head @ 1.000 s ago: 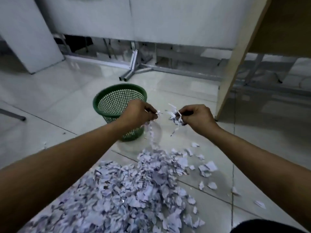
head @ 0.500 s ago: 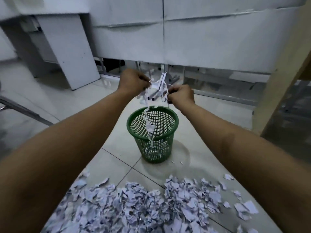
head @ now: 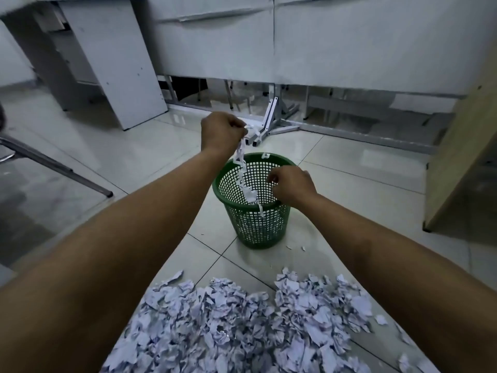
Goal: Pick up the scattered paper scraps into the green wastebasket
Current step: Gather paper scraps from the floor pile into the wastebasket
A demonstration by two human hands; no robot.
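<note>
The green mesh wastebasket (head: 258, 227) stands upright on the tiled floor in the middle of the view. My left hand (head: 223, 133), above its far-left rim, pinches a chain of white paper scraps (head: 239, 157) that dangles down into the basket. My right hand (head: 293, 185) hovers over the basket's right rim with its fingers loosely curled, and no paper shows in it. One small scrap (head: 265, 156) is at the far rim. A big pile of torn paper scraps (head: 242, 319) covers the floor close to me, between my forearms.
A white desk side panel (head: 113, 63) stands at the back left, and a metal frame foot (head: 265, 125) lies just behind the basket. A wooden panel (head: 462, 157) rises at the right. A grey chair leg (head: 53, 162) slants in from the left. Tiny scraps (head: 295, 248) lie by the basket's base.
Both hands carried scraps from the pile up over the basket. My right hand has dropped lower to the rim and its paper is gone; the left still holds its dangling chain.
</note>
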